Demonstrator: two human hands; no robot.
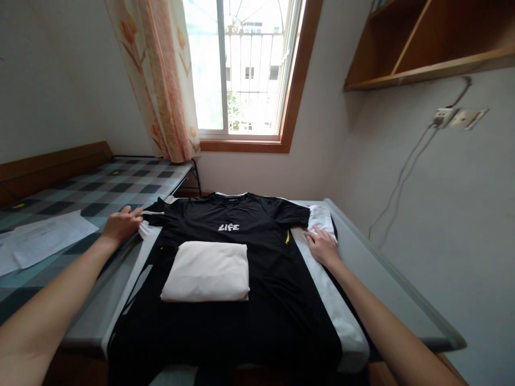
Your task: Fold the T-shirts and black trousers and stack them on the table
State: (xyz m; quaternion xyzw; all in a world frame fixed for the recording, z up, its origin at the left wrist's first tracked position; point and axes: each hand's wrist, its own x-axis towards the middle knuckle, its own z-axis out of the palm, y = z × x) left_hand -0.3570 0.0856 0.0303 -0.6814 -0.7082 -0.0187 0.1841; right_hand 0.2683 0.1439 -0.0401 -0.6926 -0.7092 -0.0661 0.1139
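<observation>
A black T-shirt (257,273) with white lettering and small yellow marks lies spread out, collar toward the window. On its front rests a folded white cloth (207,271). At the left sleeve, my left hand (124,224) is closed, its fingers around the sleeve's white-trimmed end. On the other side my right hand (323,245) lies with fingers stretched over a white sleeve (321,215), close to the end of the black right sleeve. White fabric (322,284) shows from beneath the T-shirt along its right side.
The clothes lie on a grey-white table (386,289). Left of it stands a bed (137,179) with a checked cover and paper sheets (48,238). Beyond are a curtain (161,80) and window (251,69). A wall shelf (426,72) and cable (398,182) hang at right.
</observation>
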